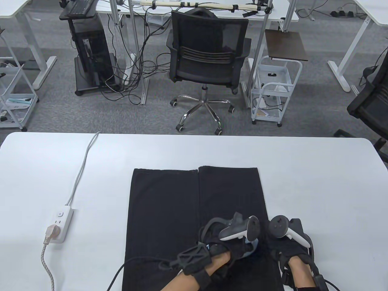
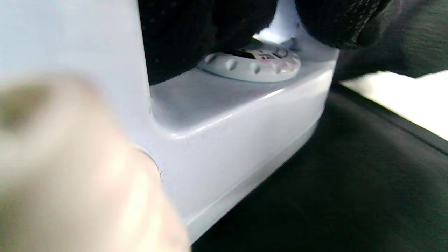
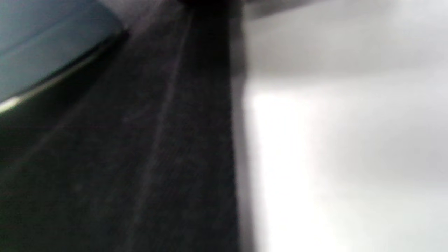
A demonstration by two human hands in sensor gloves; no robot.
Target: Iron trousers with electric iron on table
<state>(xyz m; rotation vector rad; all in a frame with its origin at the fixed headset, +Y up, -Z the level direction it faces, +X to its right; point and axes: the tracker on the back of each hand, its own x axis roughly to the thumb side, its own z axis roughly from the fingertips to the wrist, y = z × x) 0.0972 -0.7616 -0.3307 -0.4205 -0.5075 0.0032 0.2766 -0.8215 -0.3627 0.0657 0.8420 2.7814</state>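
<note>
Far out to the left of the left hand's grip, a white power strip (image 1: 60,223) lies on the white tabletop (image 1: 318,188), a beige plug (image 1: 51,232) seated in its near end and a braided cord (image 1: 46,263) trailing toward the near edge. Black trousers (image 1: 165,209) lie flat on the tabletop, both legs side by side and stretching away from the grips toward the far edge. The left hand (image 1: 225,242), tracker strapped on its back, sits over the right trouser leg with its gloved fingers (image 2: 196,31) curled round the handle of a pale blue iron (image 2: 224,140); the iron rests on the dark cloth directly beneath that grip, and its round dial (image 2: 255,63) shows just under the fingers in the left wrist view. Just to the right of it, the right hand (image 1: 289,242) lies over the outer edge of the same leg, where cloth meets bare tabletop; whether its grip is apart or together cannot be told, as the tracker hides the fingers and the right wrist view shows only blurred fabric edge (image 3: 196,147).
</note>
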